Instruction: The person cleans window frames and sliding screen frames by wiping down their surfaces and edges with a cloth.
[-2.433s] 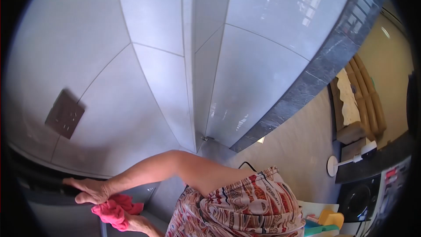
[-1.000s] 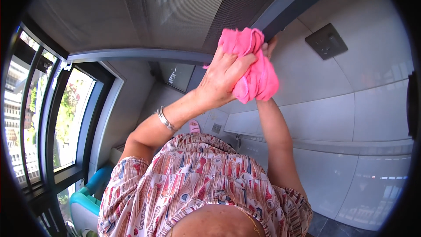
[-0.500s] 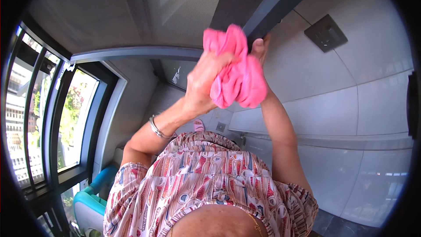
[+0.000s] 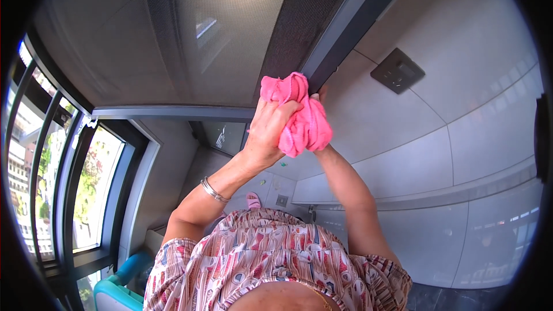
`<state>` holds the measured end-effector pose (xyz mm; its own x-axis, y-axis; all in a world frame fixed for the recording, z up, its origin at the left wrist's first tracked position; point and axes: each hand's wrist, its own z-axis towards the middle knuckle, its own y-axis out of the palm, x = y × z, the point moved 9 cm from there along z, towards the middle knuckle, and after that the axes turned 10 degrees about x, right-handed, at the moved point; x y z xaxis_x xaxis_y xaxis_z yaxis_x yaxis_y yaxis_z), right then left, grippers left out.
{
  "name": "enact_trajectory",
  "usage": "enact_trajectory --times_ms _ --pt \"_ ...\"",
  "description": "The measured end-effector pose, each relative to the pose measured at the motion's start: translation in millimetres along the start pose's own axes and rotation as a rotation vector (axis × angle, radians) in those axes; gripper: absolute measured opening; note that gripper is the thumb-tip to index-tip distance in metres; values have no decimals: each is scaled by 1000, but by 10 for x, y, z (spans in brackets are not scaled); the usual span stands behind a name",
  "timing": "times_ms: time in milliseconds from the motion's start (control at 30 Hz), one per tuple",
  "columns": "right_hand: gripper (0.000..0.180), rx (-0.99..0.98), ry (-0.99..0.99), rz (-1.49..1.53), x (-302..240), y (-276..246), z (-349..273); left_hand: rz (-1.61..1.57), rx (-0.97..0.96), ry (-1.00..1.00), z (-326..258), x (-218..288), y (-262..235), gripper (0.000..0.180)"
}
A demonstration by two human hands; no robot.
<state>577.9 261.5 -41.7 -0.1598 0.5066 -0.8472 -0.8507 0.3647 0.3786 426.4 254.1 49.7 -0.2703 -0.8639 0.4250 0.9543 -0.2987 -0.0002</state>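
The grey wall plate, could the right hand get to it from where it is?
Probably yes. The right hand, mostly hidden behind the pink cloth, is raised against the tiled wall, and the grey plate sits a little further along it, with nothing between.

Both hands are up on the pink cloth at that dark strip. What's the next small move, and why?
Probably slide the pink cloth further along the dark frame strip: the left hand presses it bunched against the strip's lower end, the right hand is mostly hidden behind it, and the strip runs on above.
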Motion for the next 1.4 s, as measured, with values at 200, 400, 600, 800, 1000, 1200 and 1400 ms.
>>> enact_trajectory --times_ms 200,400,600,800,1000,1200,1400 --pt "40 -44 85 172 59 -48 96 -71 167 219 826 439 -134 44" --pt "42 132 -314 -491 -192 -15 -24 -83 228 424 1719 797 -52 59" --pt "44 177 -346 -514 -364 -15 -29 -5 51 208 1146 566 114 62" --pt "46 174 -357 -516 -332 51 -5 -8 -101 -2 395 114 148 61" --pt "48 222 -376 -543 -450 59 -55 -66 90 326 1286 800 -178 56" --pt "53 184 -335 -479 -178 -83 -39 -32 251 499 2794 1396 -111 43" --pt "58 194 -325 -509 -164 -67 -26 -1 209 634 2786 1454 -53 33"
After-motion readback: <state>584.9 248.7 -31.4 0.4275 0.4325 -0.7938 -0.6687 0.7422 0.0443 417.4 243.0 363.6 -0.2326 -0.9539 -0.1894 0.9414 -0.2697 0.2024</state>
